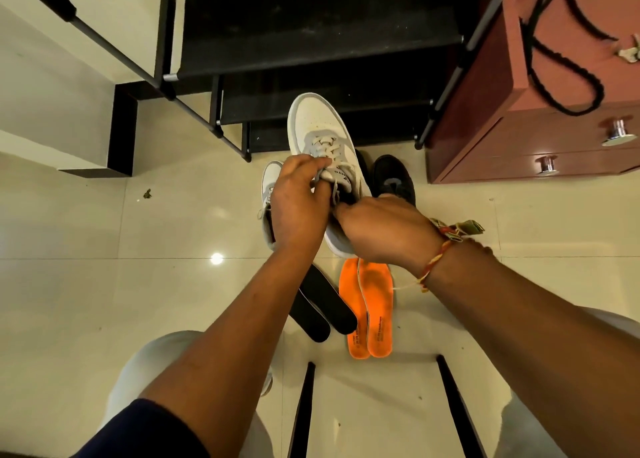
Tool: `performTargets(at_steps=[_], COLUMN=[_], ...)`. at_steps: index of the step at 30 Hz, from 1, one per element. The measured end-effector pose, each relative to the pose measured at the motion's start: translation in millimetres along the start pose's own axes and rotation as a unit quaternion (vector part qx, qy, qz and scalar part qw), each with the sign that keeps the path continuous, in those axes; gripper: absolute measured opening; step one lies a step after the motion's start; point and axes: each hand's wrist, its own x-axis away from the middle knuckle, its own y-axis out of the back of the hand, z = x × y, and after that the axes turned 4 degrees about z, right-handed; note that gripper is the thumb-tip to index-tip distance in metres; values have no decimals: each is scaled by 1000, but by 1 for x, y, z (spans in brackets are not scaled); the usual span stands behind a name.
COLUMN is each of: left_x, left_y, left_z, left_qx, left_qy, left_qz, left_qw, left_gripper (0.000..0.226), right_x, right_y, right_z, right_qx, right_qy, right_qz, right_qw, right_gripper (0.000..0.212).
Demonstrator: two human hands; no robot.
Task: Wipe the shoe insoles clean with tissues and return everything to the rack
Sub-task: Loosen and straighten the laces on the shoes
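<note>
The left hand (pixel 298 201) pinches the tongue of a white sneaker (pixel 318 125), held up before the black rack (pixel 311 41). The right hand (pixel 381 229) curls its fingers into the sneaker's opening, gripping it. Below them, black insoles (pixel 322 305) and orange insoles (pixel 372 301) lie on the floor (pixel 104 267).

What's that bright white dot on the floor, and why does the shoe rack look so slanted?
Head view: the dot is likely a lamp's glare on the glossy floor; the wide-angle lens tilts the shoe rack outward; the white shoe looks sharp.
</note>
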Motion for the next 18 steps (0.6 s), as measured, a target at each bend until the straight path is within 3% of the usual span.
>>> performTargets(at_steps=[3,6,8,11,15,18], left_x=[-2,-6,-7,-7,-5,-3], left_y=[0,3,5,6,5,4], left_z=[0,1,2,1,-1,-3], left_qx=[13,8,1,-3,11,31], left_qy=[-4,5,9,8,0,-17], left_qz=[-25,-43,-47,-49,-40,-32], left_qw=[1000,999,999,999,999,999], left_gripper=[28,27,27,27,26,27], right_x=[-4,-13,-17,-21,-23,-26], right_y=[0,0,-3,-6,-9,-17], right_z=[0,-7,-11,-14,-20,-24], right_qx=[7,-96,-198,-265,-240,-258], right_qy=[-21,-77,-106,-147,-226,-265], right_qz=[-60,-114,-178,-247,-236,-180], right_qw=[998,986,958,920,914,911], right_gripper=[34,25,17,32,62,75])
